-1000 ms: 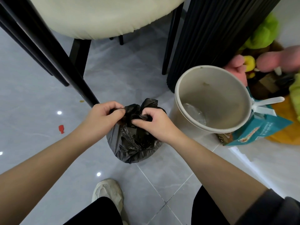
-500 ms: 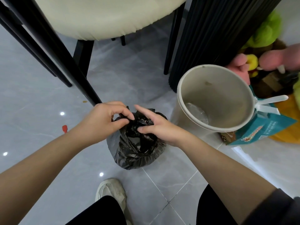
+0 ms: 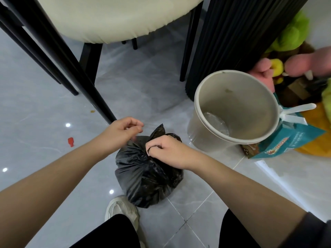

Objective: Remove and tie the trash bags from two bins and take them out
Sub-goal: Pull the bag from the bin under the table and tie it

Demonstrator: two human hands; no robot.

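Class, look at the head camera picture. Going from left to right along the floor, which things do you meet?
Red scrap → left hand → black trash bag → beige bin → teal paper bag.
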